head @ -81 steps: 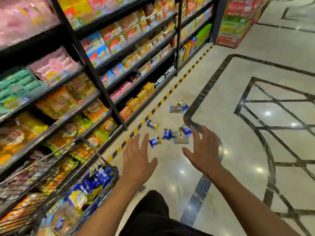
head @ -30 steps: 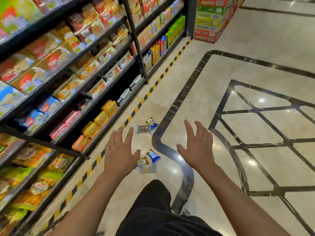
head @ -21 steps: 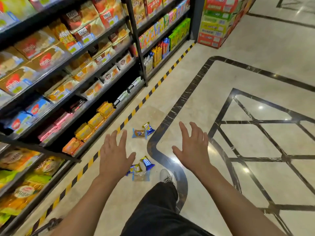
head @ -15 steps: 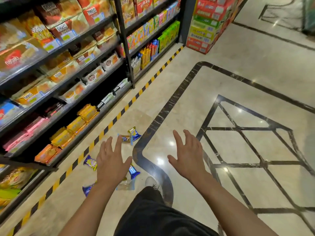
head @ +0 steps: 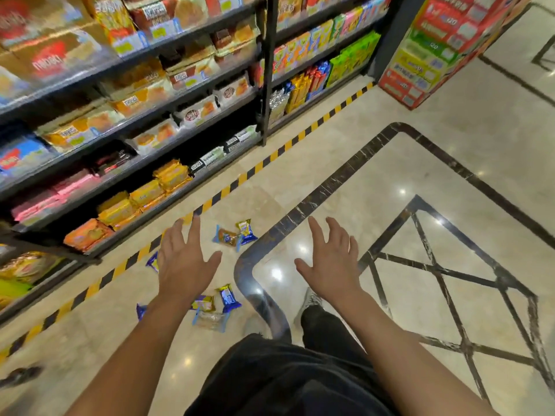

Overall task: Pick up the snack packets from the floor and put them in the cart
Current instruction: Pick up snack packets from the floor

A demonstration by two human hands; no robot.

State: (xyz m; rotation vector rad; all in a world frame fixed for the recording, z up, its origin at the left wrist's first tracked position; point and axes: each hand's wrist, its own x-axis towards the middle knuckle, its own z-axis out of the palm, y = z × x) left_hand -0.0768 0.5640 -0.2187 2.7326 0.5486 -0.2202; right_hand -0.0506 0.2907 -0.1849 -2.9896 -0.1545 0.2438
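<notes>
**Desk:** Where are your hands, and where's the target?

**Me:** Both are out in front of me, palms down, fingers spread and relaxed, holding nothing. My left hand hangs above the floor near the yellow-and-black floor tape; my right hand is well apart to the right, over the dark marble inlay. The snack packets are all on the floor, none in hand. A far pair lies just beyond my left fingertips. A near cluster sits beside my left forearm, close to my shoe. Two more blue corners peek out from behind that hand and arm; I can't tell more about them. The cart isn't in view.

**Desk:** How will they handle?

**Me:** I'd judge them light, crinkly foil pillows: soft body, slick surface, probably crushable contents. I'd pinch a crimped end seal or scoop under the flat side rather than squeeze the middle. On this glossy floor they may skate away if I push instead of lifting.

**Desk:** Which first?

**Me:** Probably the near cluster; several lie touching, so one grab might take more than one.
</notes>
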